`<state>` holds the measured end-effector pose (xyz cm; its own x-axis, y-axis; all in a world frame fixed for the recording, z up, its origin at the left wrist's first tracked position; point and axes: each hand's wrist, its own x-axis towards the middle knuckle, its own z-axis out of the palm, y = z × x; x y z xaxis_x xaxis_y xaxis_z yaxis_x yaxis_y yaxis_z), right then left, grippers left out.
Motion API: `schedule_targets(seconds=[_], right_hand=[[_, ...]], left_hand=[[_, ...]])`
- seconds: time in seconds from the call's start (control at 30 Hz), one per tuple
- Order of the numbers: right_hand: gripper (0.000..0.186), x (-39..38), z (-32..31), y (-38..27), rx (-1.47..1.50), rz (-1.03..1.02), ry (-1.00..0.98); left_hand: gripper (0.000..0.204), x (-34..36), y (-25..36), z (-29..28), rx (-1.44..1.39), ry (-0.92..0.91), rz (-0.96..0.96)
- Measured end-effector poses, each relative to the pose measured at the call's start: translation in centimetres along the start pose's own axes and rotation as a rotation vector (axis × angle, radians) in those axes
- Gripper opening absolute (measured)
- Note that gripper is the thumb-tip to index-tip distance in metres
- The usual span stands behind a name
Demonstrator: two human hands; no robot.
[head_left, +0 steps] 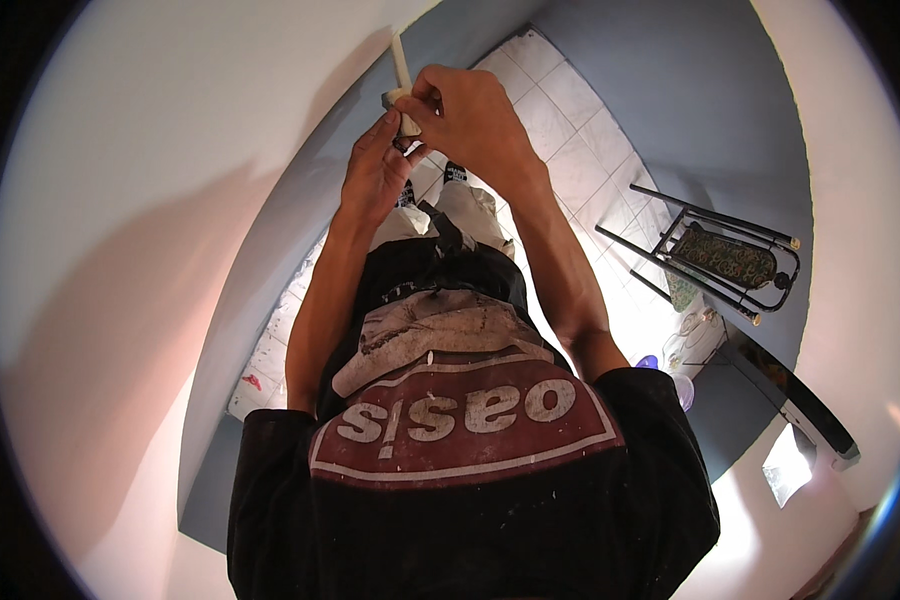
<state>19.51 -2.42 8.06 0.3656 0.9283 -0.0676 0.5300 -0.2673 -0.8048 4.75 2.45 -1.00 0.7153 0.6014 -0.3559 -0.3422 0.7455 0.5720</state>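
Observation:
Both hands meet at the upper middle, close to the wall. Between their fingers is a small roll of cream masking tape (pixel 407 122), partly covered by the fingers. A pale strip of tape (pixel 401 62) runs up from it near the line where white paint meets grey. My left hand (pixel 372 172) grips the roll from below, thumb and fingers closed on it. From the right, my right hand (pixel 467 118) pinches at the tape with bent fingers. Its fingertips are mostly hidden, so the exact hold does not show.
The wall is white above and grey below (pixel 710 90). A black metal chair (pixel 720 255) with a patterned seat is at the right. Purple and clear containers (pixel 648 363) stand beyond my right elbow. Light tiles (pixel 545 115) cover the floor around my feet.

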Motion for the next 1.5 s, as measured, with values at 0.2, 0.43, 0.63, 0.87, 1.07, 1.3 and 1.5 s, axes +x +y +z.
schedule_targets(seconds=[0.2, 0.43, 0.63, 0.87, 1.07, 1.3, 1.5], right_hand=[[0.022, -0.3, -0.5, 1.2, 0.084, -0.01, 0.118], [0.029, 0.5, 1.8, 5.1, 0.728, 0.169, -0.071], [0.032, 2.8, 4.1, 5.8, 0.924, 0.219, 0.095], [0.036, 4.4, 4.6, 6.9, 1.157, 0.297, -0.031], [0.031, 4.4, 5.0, 6.4, 1.313, 0.327, -0.082], [0.029, 4.5, 5.0, 6.6, 1.367, 0.315, -0.104], [0.026, 4.3, 4.0, 6.4, 1.379, 0.327, -0.128]], left_hand=[[0.026, 0.6, 0.0, -1.4, -0.11, -0.074, -0.064], [0.023, 0.7, 2.0, -0.1, -0.149, -0.022, -0.2], [0.023, 0.9, 2.0, 0.0, -0.21, -0.095, -0.254], [0.023, 1.0, 1.7, 0.4, -0.261, -0.115, -0.288], [0.022, 0.8, 1.6, 1.0, -0.263, -0.099, -0.269], [0.025, 1.0, 1.2, 1.4, -0.248, -0.144, -0.273], [0.029, 1.1, 0.4, 1.6, -0.257, -0.173, -0.278]])
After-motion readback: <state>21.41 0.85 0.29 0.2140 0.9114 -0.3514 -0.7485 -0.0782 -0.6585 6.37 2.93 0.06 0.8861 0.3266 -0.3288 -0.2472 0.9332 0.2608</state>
